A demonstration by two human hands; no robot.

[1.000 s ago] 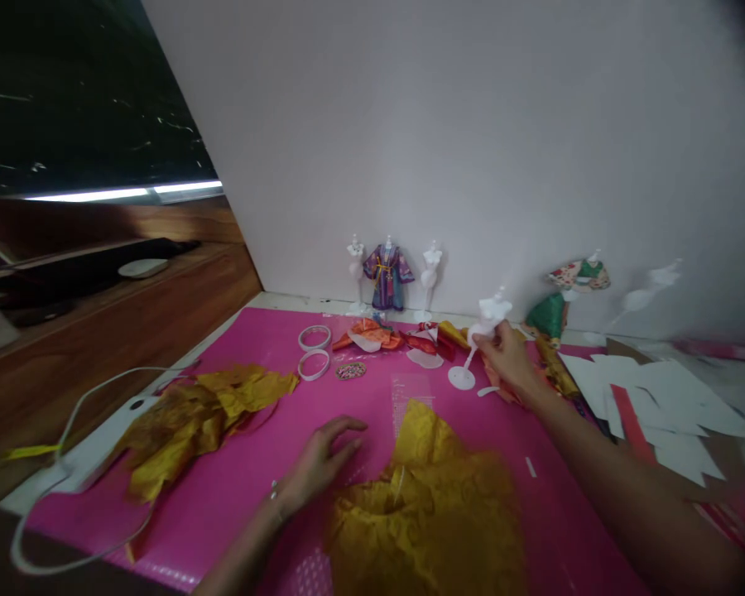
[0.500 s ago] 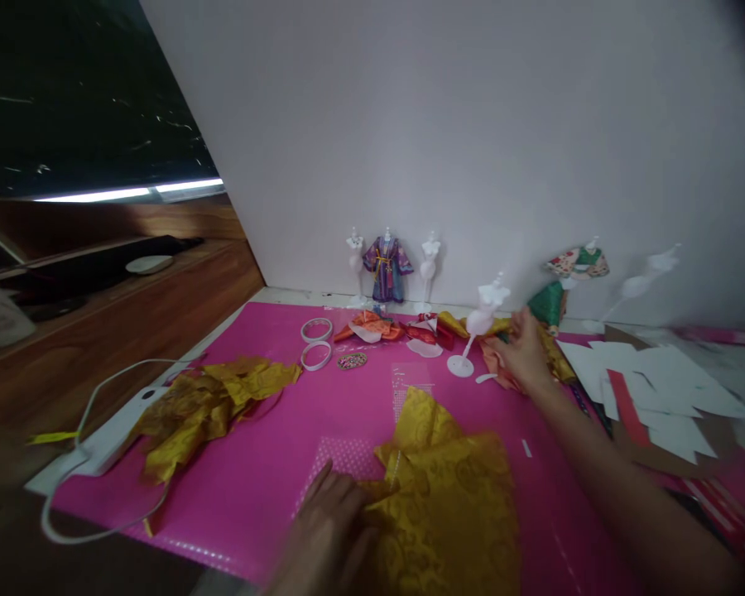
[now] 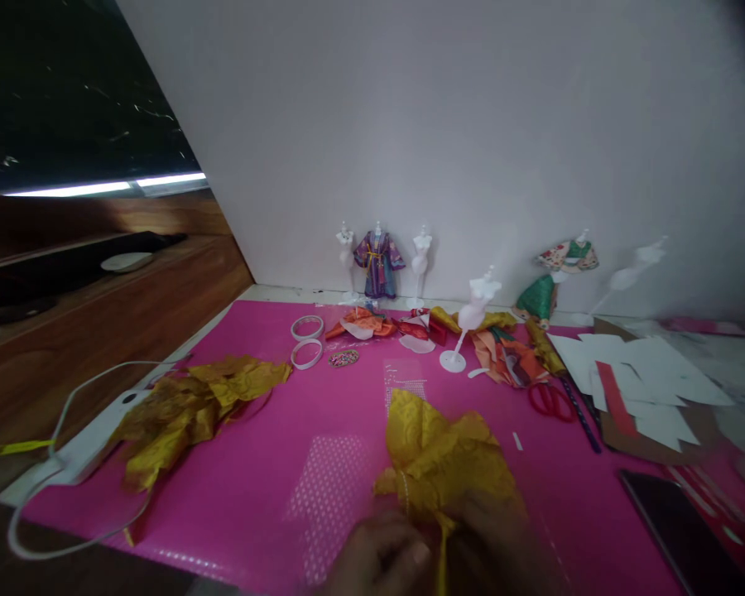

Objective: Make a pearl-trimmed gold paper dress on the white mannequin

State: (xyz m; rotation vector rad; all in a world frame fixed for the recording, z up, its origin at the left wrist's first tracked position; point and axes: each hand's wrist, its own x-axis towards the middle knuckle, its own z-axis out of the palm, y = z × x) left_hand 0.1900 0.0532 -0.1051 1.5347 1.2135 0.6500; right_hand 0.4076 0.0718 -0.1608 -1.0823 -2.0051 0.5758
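Observation:
A yellow patterned cloth lies bunched on the pink mat at the front centre, with a line of small pale beads along its left part. My left hand is at the cloth's lower left edge, fingers curled together; what they grip, if anything, is hidden. My right hand is over the cloth's lower right side, dark and smeared by motion. Between the hands a narrow yellow strip hangs down. Behind the cloth lies a clear sheet of small pearls.
A bare white mannequin stands beyond the cloth. Small dressed mannequins line the wall. Red scissors, paper pieces and a dark phone lie right. Tape rolls, yellow cloth and a cable are left.
My right hand has come back from the scraps behind the mat to the yellow cloth. The red scissors now show. The cloth is more bunched, and the view has shifted slightly.

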